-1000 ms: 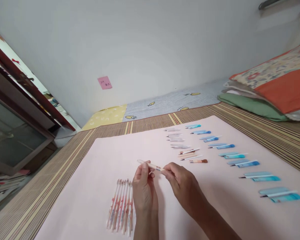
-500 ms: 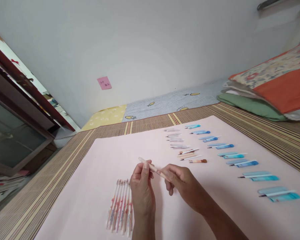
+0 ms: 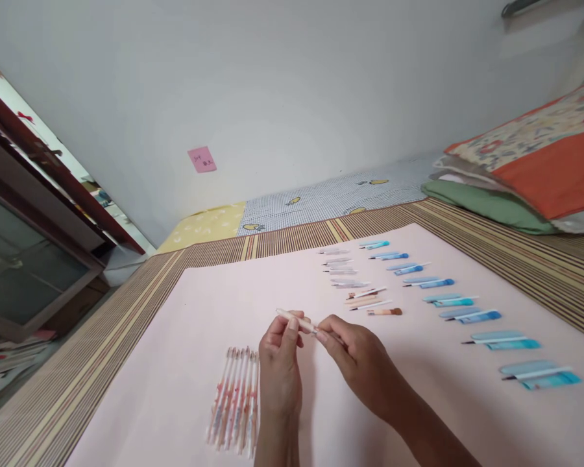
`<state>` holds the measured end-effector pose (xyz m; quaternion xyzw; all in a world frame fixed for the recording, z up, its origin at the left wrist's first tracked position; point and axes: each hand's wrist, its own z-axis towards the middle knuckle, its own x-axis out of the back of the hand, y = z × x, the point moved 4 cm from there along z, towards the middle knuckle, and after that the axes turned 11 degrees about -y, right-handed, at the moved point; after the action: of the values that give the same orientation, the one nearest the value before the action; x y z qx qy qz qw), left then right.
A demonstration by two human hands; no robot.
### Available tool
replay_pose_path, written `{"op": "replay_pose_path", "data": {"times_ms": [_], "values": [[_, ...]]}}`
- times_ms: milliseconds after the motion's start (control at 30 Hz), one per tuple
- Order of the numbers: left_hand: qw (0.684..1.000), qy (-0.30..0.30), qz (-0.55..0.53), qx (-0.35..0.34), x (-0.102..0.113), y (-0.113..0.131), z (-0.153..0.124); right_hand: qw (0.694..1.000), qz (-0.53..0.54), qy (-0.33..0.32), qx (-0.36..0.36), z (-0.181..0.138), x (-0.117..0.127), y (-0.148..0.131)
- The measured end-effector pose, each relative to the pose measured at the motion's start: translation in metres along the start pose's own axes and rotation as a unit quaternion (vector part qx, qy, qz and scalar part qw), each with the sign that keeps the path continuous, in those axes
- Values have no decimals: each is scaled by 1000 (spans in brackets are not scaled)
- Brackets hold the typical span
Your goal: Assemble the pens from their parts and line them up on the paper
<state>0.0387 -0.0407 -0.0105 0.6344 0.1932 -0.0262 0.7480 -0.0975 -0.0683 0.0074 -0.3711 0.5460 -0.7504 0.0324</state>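
Observation:
A pale beige pen (image 3: 307,325) is held between my two hands above the pink sheet (image 3: 175,337). My left hand (image 3: 281,357) pinches its far-left, cream-coloured part between thumb and fingers. My right hand (image 3: 353,350) closes on its other end, which the fingers mostly hide. Left of my left wrist lies a row of several white pens with red and pink patterns (image 3: 233,395), side by side. Beyond my right hand rest a brown pen cap or barrel (image 3: 385,312) and beige pen parts (image 3: 363,302).
Blue pens taken apart (image 3: 472,315) lie in a slanting line on the right of the sheet. Grey-white pen parts (image 3: 350,284) lie farther back. A striped mat (image 3: 141,305) is under the sheet. Folded bedding (image 3: 530,175) is stacked at right, by the wall.
My right hand has shifted slightly left along the pen, closer to my left hand, covering more of the barrel. The pen parts on the sheet have stayed put.

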Motion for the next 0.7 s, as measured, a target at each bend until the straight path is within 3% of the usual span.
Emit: {"op": "replay_pose_path", "data": {"times_ms": [133, 233, 333, 533, 700], "values": [[997, -66, -38, 5, -2, 2, -1, 987, 142, -64, -31, -1, 4, 5], [992, -105, -62, 12, -4, 5, -4, 957, 262, -120, -32, -1, 2, 10], [988, -123, -83, 34, -3, 7, -4, 940, 313, -129, -32, 0, 0, 10], [998, 2, -68, -9, 9, 13, 2, 964, 244, -97, -37, -2, -1, 1], [999, -28, -24, -11, 13, 21, -1, 945, 297, -131, -48, -3, -10, 2]]}}
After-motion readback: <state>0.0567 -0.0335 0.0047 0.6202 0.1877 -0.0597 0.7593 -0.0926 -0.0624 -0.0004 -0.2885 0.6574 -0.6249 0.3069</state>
